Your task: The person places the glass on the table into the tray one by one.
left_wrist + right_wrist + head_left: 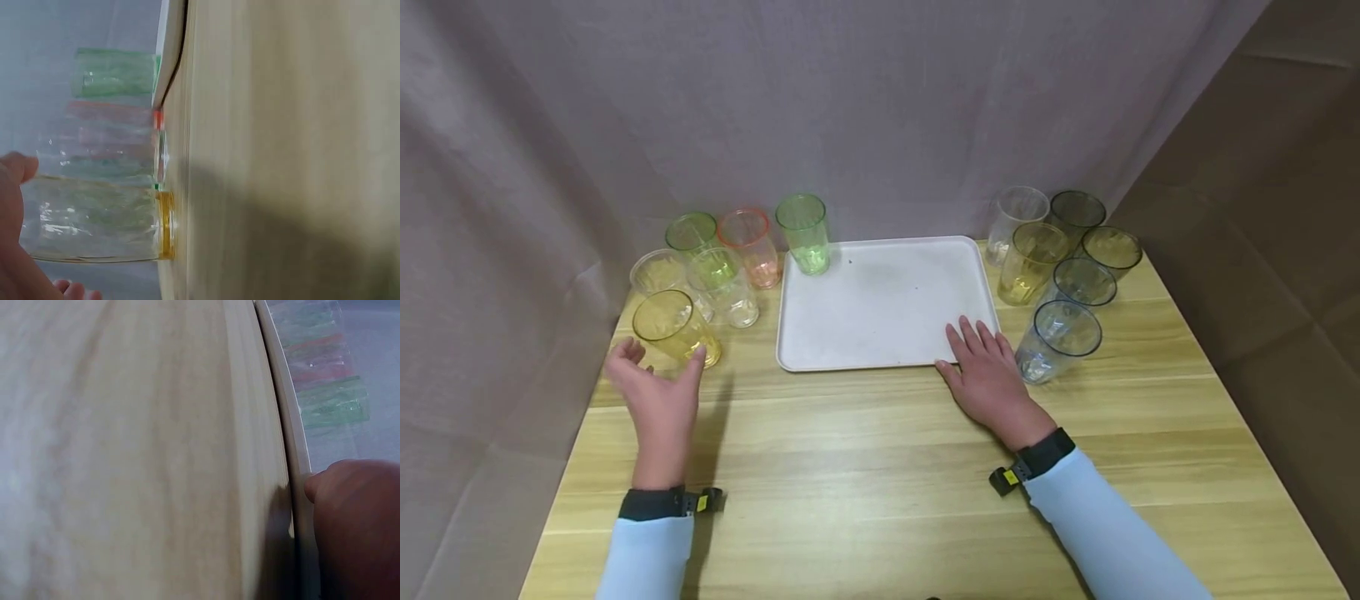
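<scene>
My left hand is right at the near side of a clear yellow tumbler, thumb and fingers spread apart in a wide curve. The tumbler stands upright on the wooden table; in the left wrist view the yellow tumbler has its amber base on the tabletop, with the thumb near its rim. My right hand rests with fingers extended over the front right corner of a white tray. A green tumbler stands upright on the tray's back left corner.
Left of the tray stand an orange-red tumbler, another green tumbler and clear ones. On the right are several more: blue tumblers, a yellow one, a clear one and dark ones. Grey cloth hangs behind.
</scene>
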Action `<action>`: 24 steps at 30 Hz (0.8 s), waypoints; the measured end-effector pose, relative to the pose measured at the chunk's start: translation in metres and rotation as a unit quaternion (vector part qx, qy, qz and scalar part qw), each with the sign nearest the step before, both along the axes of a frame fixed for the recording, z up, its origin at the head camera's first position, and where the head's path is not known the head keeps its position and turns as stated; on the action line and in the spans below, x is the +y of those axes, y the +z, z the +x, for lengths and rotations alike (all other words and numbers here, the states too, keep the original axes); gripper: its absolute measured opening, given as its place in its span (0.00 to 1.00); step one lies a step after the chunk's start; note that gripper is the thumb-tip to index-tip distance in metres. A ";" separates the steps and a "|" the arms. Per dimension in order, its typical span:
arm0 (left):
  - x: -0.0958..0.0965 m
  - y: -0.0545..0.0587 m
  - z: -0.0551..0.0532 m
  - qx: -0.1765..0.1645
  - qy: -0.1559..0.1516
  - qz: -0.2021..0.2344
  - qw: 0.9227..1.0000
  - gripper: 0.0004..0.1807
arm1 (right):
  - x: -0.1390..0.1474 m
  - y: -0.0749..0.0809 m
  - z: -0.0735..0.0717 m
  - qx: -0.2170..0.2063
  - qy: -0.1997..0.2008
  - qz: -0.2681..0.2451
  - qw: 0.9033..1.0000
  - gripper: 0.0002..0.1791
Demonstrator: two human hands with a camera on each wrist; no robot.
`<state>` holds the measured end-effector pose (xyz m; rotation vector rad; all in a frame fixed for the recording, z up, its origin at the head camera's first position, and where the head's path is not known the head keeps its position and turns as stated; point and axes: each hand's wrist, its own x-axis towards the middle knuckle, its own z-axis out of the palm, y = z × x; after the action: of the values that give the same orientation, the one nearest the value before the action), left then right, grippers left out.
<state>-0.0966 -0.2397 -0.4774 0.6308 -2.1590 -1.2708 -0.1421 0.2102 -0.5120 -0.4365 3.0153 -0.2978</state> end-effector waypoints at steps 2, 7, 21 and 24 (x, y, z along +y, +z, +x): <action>-0.003 0.000 -0.007 0.002 -0.017 0.027 0.999 0.55 | 0.000 0.000 0.000 0.000 0.000 0.001 1.000 0.40; -0.007 -0.006 -0.021 0.013 -0.048 0.052 0.997 0.59 | -0.001 0.001 0.000 0.000 0.001 0.003 1.000 0.40; -0.006 -0.010 -0.027 -0.020 -0.032 0.027 0.999 0.50 | 0.000 0.001 0.000 0.001 -0.001 0.005 1.000 0.40; -0.003 -0.007 -0.025 -0.018 -0.035 0.029 0.999 0.49 | 0.000 0.001 0.000 -0.002 -0.001 0.005 1.000 0.40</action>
<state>-0.1216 -0.2423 -0.4844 0.6105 -2.1983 -1.3725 -0.1419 0.2100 -0.5111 -0.4305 3.0114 -0.2837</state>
